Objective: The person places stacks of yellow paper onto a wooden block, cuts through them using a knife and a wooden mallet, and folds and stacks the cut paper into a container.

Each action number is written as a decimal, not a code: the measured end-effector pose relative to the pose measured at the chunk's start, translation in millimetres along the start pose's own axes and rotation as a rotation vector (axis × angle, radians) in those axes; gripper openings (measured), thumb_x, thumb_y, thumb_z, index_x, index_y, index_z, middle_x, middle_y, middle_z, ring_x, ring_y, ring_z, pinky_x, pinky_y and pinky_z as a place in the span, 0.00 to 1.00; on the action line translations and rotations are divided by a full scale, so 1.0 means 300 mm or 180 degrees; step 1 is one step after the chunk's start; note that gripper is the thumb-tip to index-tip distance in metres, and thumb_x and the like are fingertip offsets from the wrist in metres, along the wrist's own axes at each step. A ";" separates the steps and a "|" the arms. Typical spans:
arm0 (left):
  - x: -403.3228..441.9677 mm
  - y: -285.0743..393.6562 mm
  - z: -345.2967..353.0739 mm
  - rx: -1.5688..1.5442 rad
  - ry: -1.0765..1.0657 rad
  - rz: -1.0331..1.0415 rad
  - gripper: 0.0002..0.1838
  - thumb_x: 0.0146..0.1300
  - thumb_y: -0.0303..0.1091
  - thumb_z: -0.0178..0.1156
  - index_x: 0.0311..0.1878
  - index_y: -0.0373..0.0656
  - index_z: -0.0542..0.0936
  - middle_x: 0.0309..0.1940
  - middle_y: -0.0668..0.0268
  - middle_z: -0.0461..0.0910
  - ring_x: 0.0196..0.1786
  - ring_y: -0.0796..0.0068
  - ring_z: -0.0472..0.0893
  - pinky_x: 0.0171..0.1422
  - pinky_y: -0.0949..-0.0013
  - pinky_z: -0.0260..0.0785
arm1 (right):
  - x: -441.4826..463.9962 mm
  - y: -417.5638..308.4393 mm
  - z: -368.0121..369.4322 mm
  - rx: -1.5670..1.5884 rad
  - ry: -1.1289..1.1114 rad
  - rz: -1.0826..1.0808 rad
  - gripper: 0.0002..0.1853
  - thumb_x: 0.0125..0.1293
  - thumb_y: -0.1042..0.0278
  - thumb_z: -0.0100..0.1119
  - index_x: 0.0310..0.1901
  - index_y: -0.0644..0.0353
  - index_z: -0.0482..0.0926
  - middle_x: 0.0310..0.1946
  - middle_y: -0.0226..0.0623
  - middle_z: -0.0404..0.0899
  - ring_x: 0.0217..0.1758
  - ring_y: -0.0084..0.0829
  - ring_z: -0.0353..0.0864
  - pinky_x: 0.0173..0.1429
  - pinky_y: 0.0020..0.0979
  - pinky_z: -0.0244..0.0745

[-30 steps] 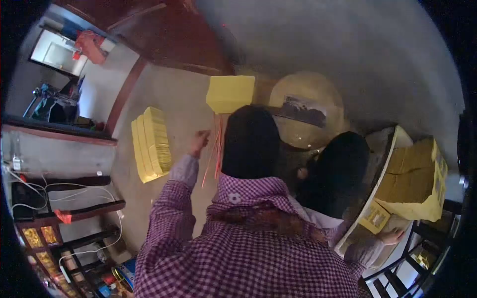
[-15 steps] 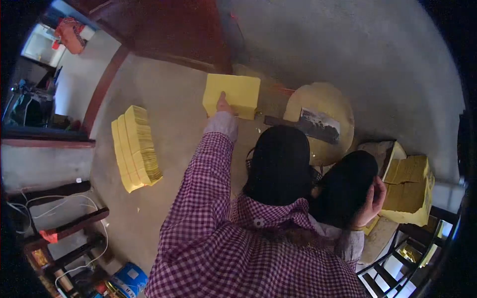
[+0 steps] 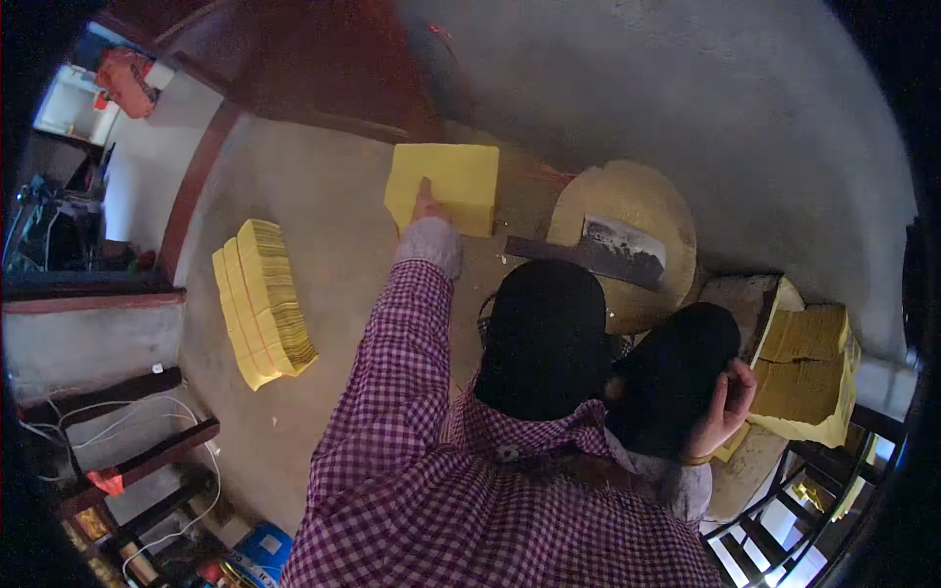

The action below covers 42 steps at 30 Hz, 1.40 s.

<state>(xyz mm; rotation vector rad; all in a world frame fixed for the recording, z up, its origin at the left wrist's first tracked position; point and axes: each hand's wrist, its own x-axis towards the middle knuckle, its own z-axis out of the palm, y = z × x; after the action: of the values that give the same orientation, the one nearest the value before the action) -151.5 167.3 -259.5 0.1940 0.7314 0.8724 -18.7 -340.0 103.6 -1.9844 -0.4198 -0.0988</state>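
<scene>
A stack of yellow paper (image 3: pixel 446 167) lies ahead of me near the dark red door. My left hand (image 3: pixel 427 206) is at its near side, one digit stretched over the top sheet; the remaining fingers are hidden. Beside my right knee, my right hand (image 3: pixel 723 416) hangs with loosely bent fingers and nothing visible in it. To the right of the stack, a broad cleaver-like blade (image 3: pixel 624 250) with a dark handle rests on a round wooden board (image 3: pixel 627 186). A long yellow paper bundle (image 3: pixel 257 309) with red lines stands on the floor to the left.
A yellow-wrapped pack of brown paper (image 3: pixel 804 367) sits at my right, by a dark slatted rack (image 3: pixel 784 524). Dark wooden furniture (image 3: pixel 147 461) with a white cable is at lower left, near a blue container (image 3: pixel 263 549). A doorway opens at upper left.
The view has shifted slightly. My left hand remains at the yellow paper stack. My right hand stays by the knee, its thumb and fingers slightly repositioned.
</scene>
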 end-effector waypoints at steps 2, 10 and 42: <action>-0.155 0.003 0.100 0.0939 -0.0111 0.0152 0.25 0.63 0.41 0.50 0.61 0.42 0.65 0.58 0.58 0.68 0.61 0.60 0.67 0.65 0.56 0.58 | -0.005 0.005 -0.011 0.0059 -0.0148 -0.0126 0.11 0.63 0.77 0.48 0.47 0.66 0.71 0.45 0.34 0.71 0.50 0.24 0.67 0.58 0.25 0.59; -0.223 0.015 0.159 0.0429 0.0205 0.0333 0.26 0.59 0.43 0.54 0.60 0.44 0.67 0.57 0.59 0.69 0.58 0.55 0.68 0.63 0.50 0.58 | -0.011 0.010 -0.017 0.0000 -0.0164 -0.0125 0.11 0.62 0.78 0.48 0.46 0.65 0.71 0.45 0.33 0.71 0.49 0.24 0.67 0.57 0.24 0.59; -0.158 0.101 0.173 0.1261 -0.1110 0.0438 0.21 0.61 0.43 0.50 0.54 0.42 0.69 0.53 0.62 0.72 0.55 0.64 0.71 0.63 0.60 0.60 | -0.015 -0.028 0.006 0.0267 -0.0174 -0.0026 0.11 0.60 0.81 0.49 0.45 0.66 0.71 0.43 0.35 0.69 0.48 0.27 0.67 0.56 0.24 0.59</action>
<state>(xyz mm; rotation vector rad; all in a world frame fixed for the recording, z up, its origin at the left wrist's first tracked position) -156.6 157.9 -183.7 0.7381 0.5603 0.7892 -26.1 -336.2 108.8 -1.9062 -0.4600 -0.0316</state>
